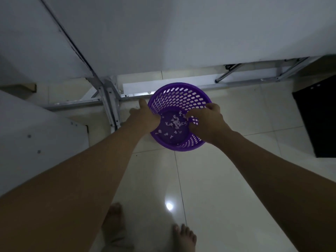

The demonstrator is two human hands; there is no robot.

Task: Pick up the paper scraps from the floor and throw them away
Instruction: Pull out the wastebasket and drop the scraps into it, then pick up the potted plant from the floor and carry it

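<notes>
A purple perforated plastic basket (179, 96) is in the middle of the head view, over the tiled floor, with its open top facing me. Several small white paper scraps (174, 122) lie on its bottom. My left hand (143, 114) grips the basket's left rim, with a finger stretched out along the outside. My right hand (207, 120) grips the right rim, fingers curled over the edge into the basket. Both forearms reach forward from the bottom of the view.
A white table (163, 33) with a grey metal frame (109, 99) stands just behind the basket. A second white table (36, 133) is at the left. A black box (316, 120) stands on the floor at the right. My bare feet (185, 237) are on the glossy tiles below.
</notes>
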